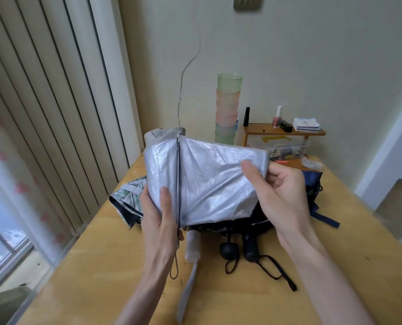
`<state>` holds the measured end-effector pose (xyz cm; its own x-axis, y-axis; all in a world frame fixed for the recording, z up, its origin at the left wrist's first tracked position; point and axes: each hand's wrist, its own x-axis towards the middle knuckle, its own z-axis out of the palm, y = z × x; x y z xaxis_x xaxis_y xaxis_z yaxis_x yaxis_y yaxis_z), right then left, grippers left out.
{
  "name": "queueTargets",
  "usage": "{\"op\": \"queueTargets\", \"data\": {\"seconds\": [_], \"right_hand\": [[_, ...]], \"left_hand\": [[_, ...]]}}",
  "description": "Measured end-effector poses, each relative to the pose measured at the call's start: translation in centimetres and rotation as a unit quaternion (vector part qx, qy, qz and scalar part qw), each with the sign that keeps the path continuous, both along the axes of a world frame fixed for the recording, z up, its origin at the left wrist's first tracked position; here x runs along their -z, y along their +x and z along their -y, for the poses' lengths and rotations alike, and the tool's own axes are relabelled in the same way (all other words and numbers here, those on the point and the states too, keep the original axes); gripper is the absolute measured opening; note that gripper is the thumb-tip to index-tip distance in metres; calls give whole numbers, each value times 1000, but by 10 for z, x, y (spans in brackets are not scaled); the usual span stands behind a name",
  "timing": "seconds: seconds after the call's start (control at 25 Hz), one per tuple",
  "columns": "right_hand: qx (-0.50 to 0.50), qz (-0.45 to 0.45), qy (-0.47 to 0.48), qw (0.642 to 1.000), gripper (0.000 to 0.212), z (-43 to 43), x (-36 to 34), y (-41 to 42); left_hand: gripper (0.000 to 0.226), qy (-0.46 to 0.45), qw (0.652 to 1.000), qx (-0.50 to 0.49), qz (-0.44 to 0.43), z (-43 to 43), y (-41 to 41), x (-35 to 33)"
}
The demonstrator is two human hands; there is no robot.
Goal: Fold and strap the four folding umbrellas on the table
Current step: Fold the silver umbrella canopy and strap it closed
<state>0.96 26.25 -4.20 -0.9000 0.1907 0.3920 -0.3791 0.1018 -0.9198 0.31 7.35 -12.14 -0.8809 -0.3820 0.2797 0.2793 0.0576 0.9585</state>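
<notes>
Cream walls [312,55] back a wooden table [96,266]. Above it the left hand [159,221] curls round the silver umbrella [209,181], thumb flat on the canopy; the right hand [282,195] pinches the canopy's far edge. Beneath, the other umbrellas [250,247] lie heaped on the table.

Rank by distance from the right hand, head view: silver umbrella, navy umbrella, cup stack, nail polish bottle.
1. silver umbrella: pinched by the right hand, raised over the table.
2. navy umbrella: on the table, just right of the hand.
3. cup stack and nail polish bottle: both at the back by the wall, too close to call.
</notes>
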Motion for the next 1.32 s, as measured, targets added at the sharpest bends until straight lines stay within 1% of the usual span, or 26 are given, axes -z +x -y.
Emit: {"op": "queueTargets", "data": {"seconds": [0.08, 0.12, 0.2, 0.24, 0.32, 0.36, 0.44, 0.48, 0.52, 0.6, 0.64, 0.68, 0.72, 0.76, 0.8, 0.84, 0.88, 0.92, 0.96, 1.0, 1.04, 1.08, 1.2, 1.24, 1.28, 1.32], "right_hand": [[-19, -14, 14, 1000, 13, 5, -16, 14], [-31, -18, 20, 999, 10, 8, -22, 20], [-68, -23, 34, 997, 8, 17, -34, 25], [-89, -22, 41, 995, 9, 23, -40, 24], [-114, -23, 70, 991, 13, 40, -51, 14], [-117, -24, 93, 989, 13, 50, -55, 6], [-115, -9, 142, 983, 17, 69, -60, -11], [-116, 7, 162, 980, 18, 77, -63, -17], [-133, 29, 174, 975, 18, 83, -66, -24], [-222, 76, 196, 952, 14, 89, -74, -28], [-272, 96, 213, 934, 16, 89, -79, -27], [-294, 100, 216, 926, 28, 85, -83, -28], [-286, 87, 202, 933, 36, 78, -87, -28], [-245, 50, 169, 953, 35, 69, -90, -31], [-180, -6, 134, 974, 30, 59, -92, -35], [-115, -61, 122, 984, 27, 46, -91, -43], [-62, -91, 154, 982, 31, 33, -90, -52], [-40, -85, 209, 973, 46, 22, -88, -61], [-52, -44, 267, 961, 68, 14, -85, -65], [-83, 14, 305, 949, 86, 8, -83, -70], [-115, 62, 331, 934, 95, 4, -82, -73], [-141, 87, 343, 924, 94, 2, -81, -76], [-159, 100, 344, 920, 89, 5, -80, -81], [-169, 102, 336, 921, 88, 6, -79, -84], [-184, 101, 326, 922, 83, 6, -78, -86], [-201, 98, 314, 923, 74, 8, -78, -86]], "left_hand": [[104, -40, 998, 52, -15, 4, -2, 4], [117, -57, 993, 94, -38, 3, 0, 2], [126, -95, 982, 157, -49, 2, 2, -3], [128, -108, 979, 171, -30, 1, 3, -3], [139, -107, 976, 190, 17, -1, 4, 0], [133, -122, 969, 208, 48, 1, 7, -4], [85, -167, 960, 210, 81, 1, 8, -3], [72, -163, 958, 225, 69, 0, 12, -7], [63, -137, 961, 235, 54, -2, 16, -10], [52, -75, 970, 230, 40, -7, 22, -17], [53, -53, 972, 225, 38, -6, 22, -16], [54, -43, 975, 215, 36, -6, 22, -17], [54, -34, 977, 206, 39, -5, 22, -18], [54, -23, 978, 203, 48, -2, 22, -18], [59, -10, 976, 209, 56, -1, 22, -21], [65, -4, 974, 217, 65, 1, 21, -22], [67, 3, 971, 227, 70, 2, 22, -23], [65, 11, 970, 233, 73, 3, 21, -21], [60, 18, 968, 237, 79, 4, 22, -20], [54, 23, 967, 241, 86, 5, 22, -19], [49, 25, 965, 245, 94, 5, 23, -19], [45, 28, 963, 248, 104, 4, 23, -18], [40, 22, 961, 256, 102, 6, 25, -19], [47, 16, 961, 258, 96, 7, 26, -18], [61, 8, 962, 258, 92, 8, 26, -19], [80, 0, 961, 261, 88, 8, 27, -20]]}}
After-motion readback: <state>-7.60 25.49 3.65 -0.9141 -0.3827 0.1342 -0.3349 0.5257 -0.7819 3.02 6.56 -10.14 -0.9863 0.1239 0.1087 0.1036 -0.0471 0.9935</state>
